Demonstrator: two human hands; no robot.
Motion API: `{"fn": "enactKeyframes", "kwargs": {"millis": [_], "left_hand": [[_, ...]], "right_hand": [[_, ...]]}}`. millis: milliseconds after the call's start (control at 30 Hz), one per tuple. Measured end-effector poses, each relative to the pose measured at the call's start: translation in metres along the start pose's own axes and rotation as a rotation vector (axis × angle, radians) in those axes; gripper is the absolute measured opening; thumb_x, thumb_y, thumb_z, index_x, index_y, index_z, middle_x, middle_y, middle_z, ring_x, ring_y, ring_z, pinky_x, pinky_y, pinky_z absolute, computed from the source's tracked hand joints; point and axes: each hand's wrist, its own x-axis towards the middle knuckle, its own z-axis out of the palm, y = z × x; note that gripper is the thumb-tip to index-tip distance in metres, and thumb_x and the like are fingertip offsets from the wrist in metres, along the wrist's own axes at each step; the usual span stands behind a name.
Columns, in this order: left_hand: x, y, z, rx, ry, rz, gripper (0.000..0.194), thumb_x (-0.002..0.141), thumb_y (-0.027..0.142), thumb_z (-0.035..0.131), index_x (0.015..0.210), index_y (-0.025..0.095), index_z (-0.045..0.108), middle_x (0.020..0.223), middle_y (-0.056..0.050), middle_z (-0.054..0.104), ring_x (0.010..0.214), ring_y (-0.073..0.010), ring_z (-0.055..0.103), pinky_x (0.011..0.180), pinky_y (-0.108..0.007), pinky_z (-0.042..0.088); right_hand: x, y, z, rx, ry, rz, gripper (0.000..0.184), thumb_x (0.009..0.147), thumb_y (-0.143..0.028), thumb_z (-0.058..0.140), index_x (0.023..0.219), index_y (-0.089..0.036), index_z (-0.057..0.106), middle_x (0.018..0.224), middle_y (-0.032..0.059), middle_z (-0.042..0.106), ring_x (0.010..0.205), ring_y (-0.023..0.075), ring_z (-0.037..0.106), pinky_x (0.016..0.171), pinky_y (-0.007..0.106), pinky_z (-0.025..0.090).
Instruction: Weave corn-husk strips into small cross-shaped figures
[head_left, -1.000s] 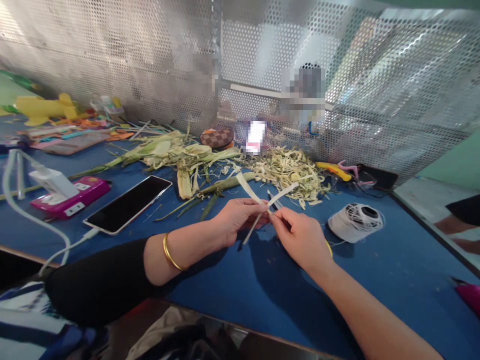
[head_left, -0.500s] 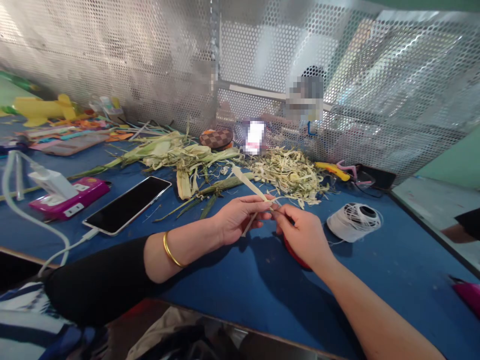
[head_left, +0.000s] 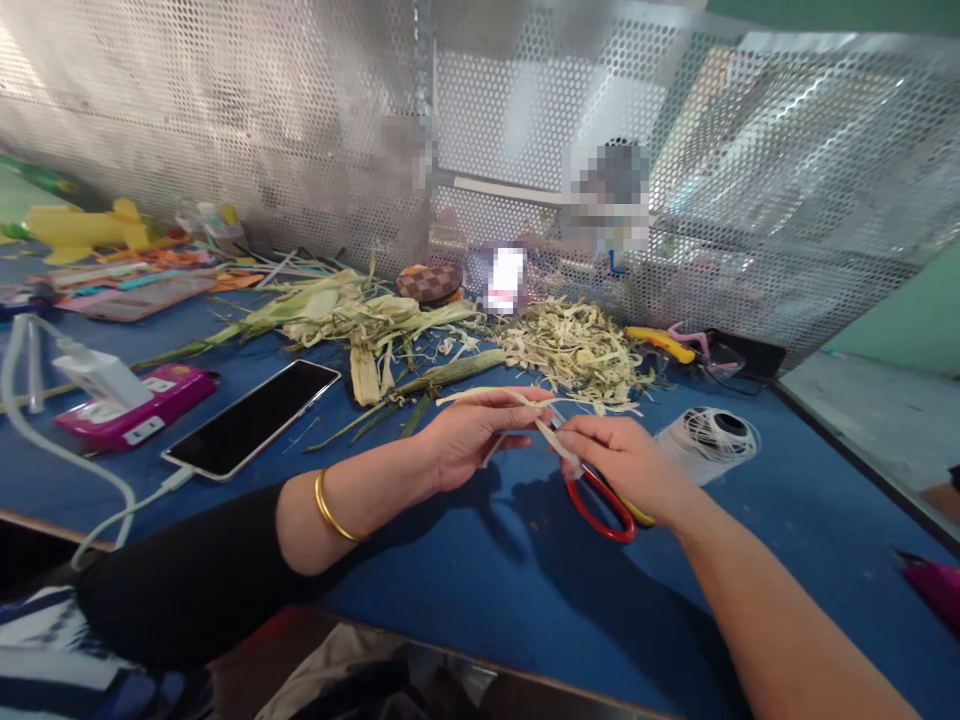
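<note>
Pale corn husk strips [head_left: 487, 394] cross at the fingertips of my left hand [head_left: 484, 430], which pinches them between thumb and fingers. One strip end slants down toward my right hand [head_left: 619, 455]. My right fingers are curled and closed around that strip, though its exact grip is partly hidden. Under my right hand lie scissors [head_left: 600, 527] with red and yellow handles, their blades partly covered by the hands. Just behind my right wrist stands a spool of white thread [head_left: 724, 440].
Shredded husk [head_left: 577, 350] is heaped at the back, beside larger corn husks [head_left: 330, 305]. A phone [head_left: 255, 415] on a charging cable and a purple power strip [head_left: 139, 405] lie left. A checkered pouch [head_left: 431, 284] and a perforated screen [head_left: 525, 100] are behind. Yellow-handled pliers [head_left: 660, 343] lie right.
The strip that pointed up and away has swung down nearly level, and another now slants toward my right hand. My right hand has shifted slightly right, uncovering the scissors' red handle.
</note>
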Motion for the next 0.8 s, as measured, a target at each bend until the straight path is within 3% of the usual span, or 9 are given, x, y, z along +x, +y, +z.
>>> {"fn": "enactKeyframes", "kwargs": {"millis": [100, 167, 267, 367, 500, 633, 800], "left_hand": [[-0.002, 0.002, 0.002, -0.051, -0.047, -0.071, 0.014, 0.075, 0.011, 0.069, 0.088, 0.016, 0.071, 0.078, -0.003, 0.068, 0.073, -0.0123, 0.065, 0.069, -0.023, 0.051], [-0.002, 0.000, 0.001, -0.074, -0.076, -0.107, 0.011, 0.078, 0.011, 0.067, 0.086, 0.015, 0.070, 0.076, -0.003, 0.067, 0.068, -0.0106, 0.064, 0.067, -0.022, 0.051], [0.000, -0.003, 0.000, -0.084, -0.123, -0.140, 0.003, 0.079, 0.011, 0.065, 0.079, 0.013, 0.067, 0.072, -0.003, 0.066, 0.061, -0.0091, 0.062, 0.064, -0.021, 0.051], [0.001, -0.005, -0.002, -0.074, -0.149, -0.134, 0.003, 0.078, 0.012, 0.066, 0.081, 0.014, 0.065, 0.069, -0.001, 0.065, 0.056, -0.0086, 0.060, 0.058, -0.020, 0.050], [0.001, -0.005, -0.003, -0.046, -0.169, -0.120, 0.018, 0.071, 0.016, 0.074, 0.083, 0.016, 0.061, 0.065, 0.001, 0.064, 0.052, -0.0077, 0.058, 0.054, -0.018, 0.048], [0.001, -0.005, -0.002, -0.034, -0.164, -0.152, 0.016, 0.073, 0.013, 0.071, 0.086, 0.015, 0.063, 0.063, 0.000, 0.063, 0.047, -0.0068, 0.055, 0.050, -0.018, 0.046], [0.000, -0.003, 0.001, -0.067, -0.103, -0.208, 0.015, 0.077, 0.003, 0.061, 0.087, 0.013, 0.066, 0.060, 0.000, 0.062, 0.044, -0.0061, 0.053, 0.048, -0.017, 0.044]], "right_hand": [[0.004, 0.013, -0.010, 0.138, 0.284, 0.034, 0.024, 0.081, -0.041, 0.058, 0.084, -0.019, 0.067, 0.072, 0.0018, 0.069, 0.068, 0.0179, 0.063, 0.065, 0.030, 0.050], [0.006, 0.017, -0.007, 0.276, 0.354, -0.007, 0.029, 0.078, -0.039, 0.063, 0.101, -0.021, 0.066, 0.092, 0.0052, 0.071, 0.086, 0.0199, 0.066, 0.077, 0.034, 0.051], [0.006, 0.016, 0.003, 0.353, 0.227, -0.069, 0.036, 0.075, -0.035, 0.069, 0.108, -0.022, 0.065, 0.108, 0.0059, 0.070, 0.100, 0.0207, 0.064, 0.089, 0.037, 0.048], [0.004, 0.009, 0.012, 0.433, 0.087, -0.012, 0.026, 0.075, -0.037, 0.068, 0.095, -0.020, 0.070, 0.093, 0.0045, 0.074, 0.088, 0.0198, 0.067, 0.085, 0.037, 0.050], [0.002, 0.006, 0.015, 0.551, 0.038, 0.025, 0.020, 0.074, -0.036, 0.069, 0.083, -0.019, 0.072, 0.080, 0.0022, 0.073, 0.079, 0.0179, 0.067, 0.081, 0.034, 0.051], [0.000, 0.007, 0.011, 0.303, 0.090, -0.071, 0.017, 0.079, -0.035, 0.065, 0.080, -0.020, 0.070, 0.075, 0.0017, 0.069, 0.073, 0.0176, 0.063, 0.070, 0.030, 0.049], [-0.002, 0.011, 0.007, -0.326, 0.316, -0.446, 0.026, 0.093, -0.026, 0.043, 0.080, -0.020, 0.065, 0.077, 0.0052, 0.065, 0.076, 0.0188, 0.058, 0.073, 0.033, 0.044]]}}
